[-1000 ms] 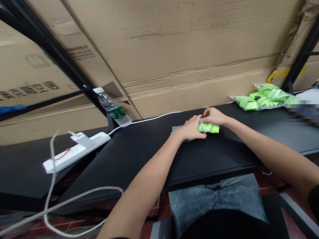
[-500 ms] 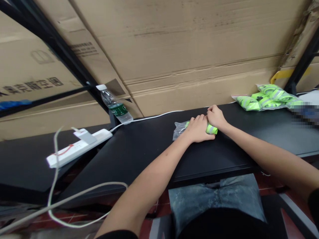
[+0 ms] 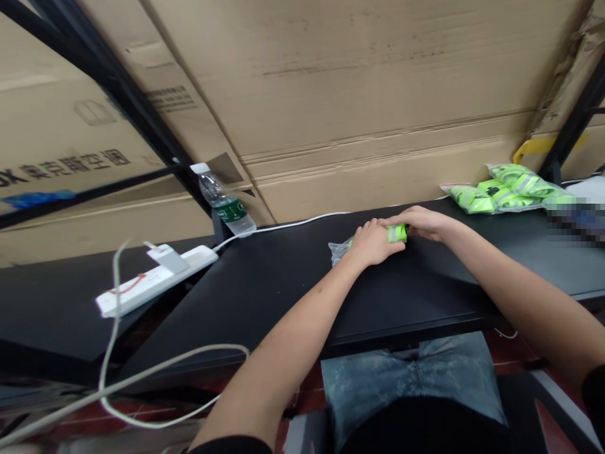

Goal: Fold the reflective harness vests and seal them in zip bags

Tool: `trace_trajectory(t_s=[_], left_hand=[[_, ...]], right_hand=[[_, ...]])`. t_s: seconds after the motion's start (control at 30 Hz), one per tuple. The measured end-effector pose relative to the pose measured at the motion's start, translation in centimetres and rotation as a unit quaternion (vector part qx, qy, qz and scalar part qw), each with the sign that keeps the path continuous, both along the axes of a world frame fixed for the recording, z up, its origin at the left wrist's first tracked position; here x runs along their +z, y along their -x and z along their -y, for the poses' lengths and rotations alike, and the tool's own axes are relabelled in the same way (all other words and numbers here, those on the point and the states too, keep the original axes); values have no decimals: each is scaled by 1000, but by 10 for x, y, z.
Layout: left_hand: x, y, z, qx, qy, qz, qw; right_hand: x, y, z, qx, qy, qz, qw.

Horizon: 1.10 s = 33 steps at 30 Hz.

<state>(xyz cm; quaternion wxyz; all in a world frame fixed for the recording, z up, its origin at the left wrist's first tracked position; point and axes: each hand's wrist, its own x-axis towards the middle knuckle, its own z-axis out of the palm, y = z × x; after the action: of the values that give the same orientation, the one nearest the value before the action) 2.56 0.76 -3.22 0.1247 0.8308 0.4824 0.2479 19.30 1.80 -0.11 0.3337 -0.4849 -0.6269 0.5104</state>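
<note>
Holding a yellow-green roll (image 3: pixel 397 233) near the back edge of the desk (image 3: pixel 283 277), with open room left and in front. Gripping it under the left hand (image 3: pixel 373 243), hiding its middle, with a clear bag (image 3: pixel 336 251) poking out leftward. Bending the right hand (image 3: pixel 425 222) over its right end; cannot tell whether gripping. Showing one grey band.

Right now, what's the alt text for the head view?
Left hand partly covers a bright green roll and clear plastic bag on a black table; right hand is at the roll's right end. Filled bags lie right; bottle and power strip, left.
</note>
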Motion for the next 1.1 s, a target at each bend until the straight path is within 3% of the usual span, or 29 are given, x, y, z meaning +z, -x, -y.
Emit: trace_trajectory(t_s=[0.2, 0.43, 0.63, 0.7, 0.93, 1.1], left_hand=[[5, 0, 6, 56, -16, -78, 995], [11, 4, 13, 66, -51, -86, 993], [15, 6, 11, 32, -102, -74, 992], [17, 8, 10, 9, -120, -81, 989], [12, 12, 8, -36, -146, -154, 976], [11, 15, 2, -82, -103, -148, 980]], right_hand=[[6, -9, 4, 41, 34, 15, 998], [0, -4, 0, 83, -41, -4, 996], [-14, 12, -1, -38, -147, 22, 988], [-15, 15, 1, -37, -158, 26, 986], [-6, 11, 7, 160, -164, 90, 969], [-8, 8, -1, 185, -208, 147, 949]])
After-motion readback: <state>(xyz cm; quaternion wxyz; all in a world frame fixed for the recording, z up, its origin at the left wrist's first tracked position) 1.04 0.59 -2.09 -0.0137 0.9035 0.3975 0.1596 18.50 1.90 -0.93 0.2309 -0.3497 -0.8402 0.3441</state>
